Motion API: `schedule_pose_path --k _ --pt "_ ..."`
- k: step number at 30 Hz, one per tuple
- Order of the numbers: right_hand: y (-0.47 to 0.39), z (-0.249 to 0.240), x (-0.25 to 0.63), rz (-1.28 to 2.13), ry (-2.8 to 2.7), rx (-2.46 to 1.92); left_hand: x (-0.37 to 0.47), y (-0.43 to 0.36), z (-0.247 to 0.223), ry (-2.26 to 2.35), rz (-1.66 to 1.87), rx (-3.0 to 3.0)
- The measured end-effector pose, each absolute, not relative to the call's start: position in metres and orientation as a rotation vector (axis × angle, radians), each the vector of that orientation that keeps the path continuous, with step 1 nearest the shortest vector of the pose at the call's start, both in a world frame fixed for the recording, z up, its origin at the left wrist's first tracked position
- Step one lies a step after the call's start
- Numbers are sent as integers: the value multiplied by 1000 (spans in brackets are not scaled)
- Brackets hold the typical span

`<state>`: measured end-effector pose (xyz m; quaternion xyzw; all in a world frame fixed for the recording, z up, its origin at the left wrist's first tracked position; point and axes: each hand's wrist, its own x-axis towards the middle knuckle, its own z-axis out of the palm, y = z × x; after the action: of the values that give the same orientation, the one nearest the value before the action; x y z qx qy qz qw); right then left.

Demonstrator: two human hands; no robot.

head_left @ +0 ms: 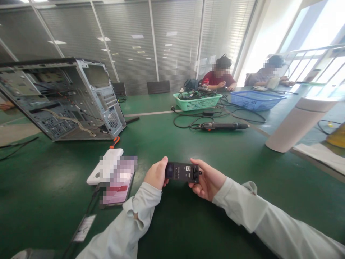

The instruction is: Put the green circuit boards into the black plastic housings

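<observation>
Between my two hands, just above the green table [172, 223], is a small black rectangular electronic device [180, 172]. Its upper face carries a dark window at the left, white markings, and a small white-framed square near the right. My left hand [157, 174] grips the left end, thumb along the edge. At the other end, the fingers and thumb of my right hand [206, 178] close around the device, near a small black loop. To the left lie a phone [118, 192] with a lit pinkish screen and a white box-like device [105, 167], both partly blurred out.
An open computer case [81, 104] stands at the left. Behind my hands lie a corded electric screwdriver [223, 126], a green basket of cables [199, 103] and a blue basket [256, 100]. A pale tumbler [296, 122] stands at right. Two people [219, 77] sit at the far side.
</observation>
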<state>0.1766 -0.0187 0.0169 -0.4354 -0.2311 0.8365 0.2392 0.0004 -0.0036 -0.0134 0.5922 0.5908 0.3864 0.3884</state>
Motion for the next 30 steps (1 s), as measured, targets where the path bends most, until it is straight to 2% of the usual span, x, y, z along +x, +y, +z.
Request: schedule_pose_path --k 4,9,15,22,30 --pt "-13 13 180 2294 -491 -1145 5 -8 -6 1567 932 1440" --pt "-14 17 181 2262 -572 -1048 3 -2 -6 1525 867 1256" --pt "-16 17 178 2165 -655 -1027 8 -6 -9 1375 1089 1293" --pt "-8 -1 179 1751 -662 -1102 11 -19 -10 1260 1128 1729" --pt "-3 -16 188 1432 -1191 -911 13 -16 -9 1204 1250 1547"
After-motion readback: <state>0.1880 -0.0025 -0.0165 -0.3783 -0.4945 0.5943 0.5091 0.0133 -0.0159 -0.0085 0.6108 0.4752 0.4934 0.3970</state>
